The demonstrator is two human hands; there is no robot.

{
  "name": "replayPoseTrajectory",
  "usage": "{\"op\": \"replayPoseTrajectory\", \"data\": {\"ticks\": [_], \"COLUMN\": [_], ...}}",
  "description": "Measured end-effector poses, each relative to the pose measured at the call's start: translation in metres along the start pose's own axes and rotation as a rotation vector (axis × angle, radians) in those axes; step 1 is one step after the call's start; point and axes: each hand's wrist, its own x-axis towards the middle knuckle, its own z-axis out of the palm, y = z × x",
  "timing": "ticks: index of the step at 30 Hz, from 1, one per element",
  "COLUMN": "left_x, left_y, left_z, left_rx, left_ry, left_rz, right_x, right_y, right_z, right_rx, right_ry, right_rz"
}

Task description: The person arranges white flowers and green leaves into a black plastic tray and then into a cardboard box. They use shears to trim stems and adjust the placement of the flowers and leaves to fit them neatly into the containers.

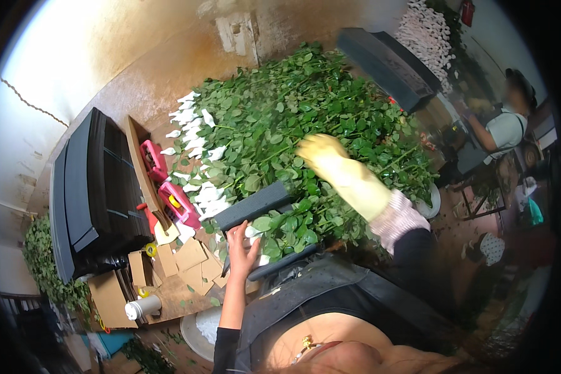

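Note:
My left hand (240, 250) is bare, its fingers stretched out and thumb apart. Its fingertips touch the end of a dark corrugated sheet (253, 204), beside white-covered flower heads and leafy stems. A second dark flap (285, 262) lies under those stems. Over the big heap of leafy flower stems (305, 100) reaches my right hand (323, 151) in a yellow rubber glove. Its fingertips are bent down among the leaves and slightly blurred, so a grip on a stem cannot be made out. White-covered flower heads (209, 198) line the heap's left side.
To the left stand a stack of dark sheets (87, 193), two pink containers (179, 204), cardboard pieces (190, 255) and a white cylinder (143, 307). A dark corrugated stack (389, 65) stands at the far right. Another person (505, 128) works beyond it.

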Motion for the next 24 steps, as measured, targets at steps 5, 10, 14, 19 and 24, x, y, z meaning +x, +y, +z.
{"op": "replayPoseTrajectory", "data": {"ticks": [5,10,14,19,24], "left_x": [0.002,-0.003,0.006,-0.014,-0.010], "left_y": [-0.015,-0.014,-0.010,-0.049,-0.039], "left_z": [0.011,0.003,0.014,0.015,0.018], "left_rx": [-0.066,-0.017,-0.105,-0.080,0.026], "left_ry": [0.037,0.041,-0.002,-0.033,-0.059], "left_rz": [0.117,0.018,-0.022,-0.113,-0.073], "right_x": [0.091,0.113,0.080,0.010,-0.102], "right_y": [-0.013,-0.039,-0.020,-0.052,-0.025], "right_z": [0.032,-0.043,-0.060,-0.111,-0.017], "right_rx": [-0.153,0.104,0.448,0.339,0.280], "right_ry": [-0.561,0.344,0.407,-0.003,-0.054], "right_rz": [0.214,-0.042,-0.419,-0.340,-0.061]}}
